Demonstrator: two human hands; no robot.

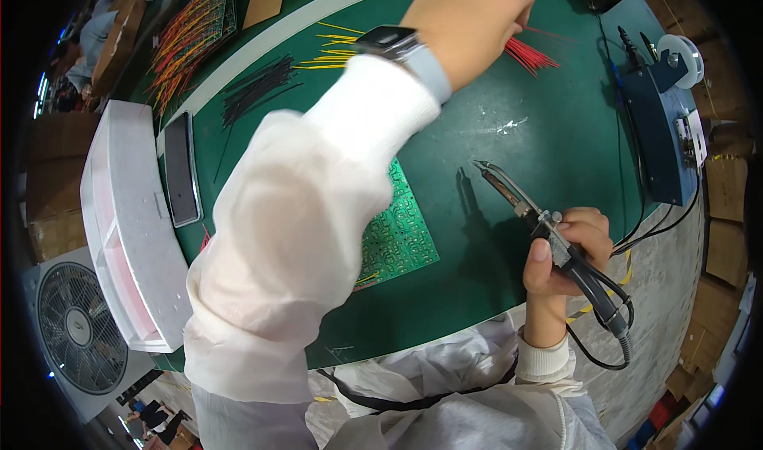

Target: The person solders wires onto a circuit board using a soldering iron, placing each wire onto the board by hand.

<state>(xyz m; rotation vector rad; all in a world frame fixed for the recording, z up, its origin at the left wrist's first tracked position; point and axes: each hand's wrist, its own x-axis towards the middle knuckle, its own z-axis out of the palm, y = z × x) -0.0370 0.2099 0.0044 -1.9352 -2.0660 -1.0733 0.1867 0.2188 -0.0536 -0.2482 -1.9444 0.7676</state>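
Note:
My left hand [473,21] reaches across the table to the far side, beside a bundle of red wires [531,56]. Its fingers are closed, and a thin, blurred red wire [550,33] sticks out from the fingertips. Wrapped in my right hand [574,251] is a soldering iron [547,224] with a thin metal guide tube along it. Its tip points up and left, above the bare tabletop. A green circuit board [405,231] lies in the middle, partly hidden under my left sleeve. Several yellow wire ends show at the board's near edge.
Black wires [258,88] and yellow wires [327,57] lie far left. A phone [182,172] rests by a white foam box [131,227]. Wired boards [195,32] are stacked beyond. At right stands a blue solder feeder [661,128] with a spool [688,60]; cables trail from it.

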